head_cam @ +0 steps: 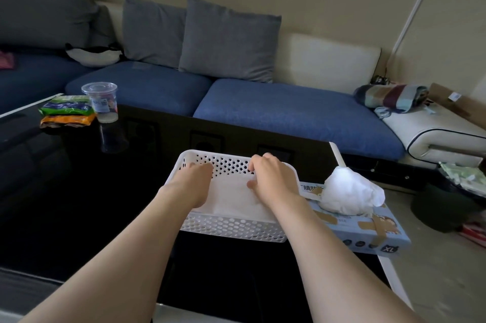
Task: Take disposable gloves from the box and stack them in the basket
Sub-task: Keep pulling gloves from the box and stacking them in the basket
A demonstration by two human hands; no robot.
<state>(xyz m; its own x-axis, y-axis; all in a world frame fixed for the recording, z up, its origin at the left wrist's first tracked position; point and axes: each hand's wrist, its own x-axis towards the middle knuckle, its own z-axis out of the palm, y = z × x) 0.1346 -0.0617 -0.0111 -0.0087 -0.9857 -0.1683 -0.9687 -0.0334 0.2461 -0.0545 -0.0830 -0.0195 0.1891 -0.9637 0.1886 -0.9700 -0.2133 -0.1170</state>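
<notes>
Fingers (203, 168) of the left hand (194, 183) lie flat on gloves (234, 201) inside the basket (231, 228); the right hand (273, 178) curls, hold unclear; press evenly, smoothing toward its walls

Glove box (368, 230) just right of basket (231, 228)

The black glossy surface (79, 191) in front of me carries a clear lidded cup (101, 101) at its far left, with snack packets (67, 110) stacked just left of the cup. Beyond it runs a blue sofa (289, 112), and two grey cushions (228, 41) lean on its back. A striped blanket (391, 97) lies rolled at the sofa's right end. A dark bin (441, 207) stands on the floor to my right.
</notes>
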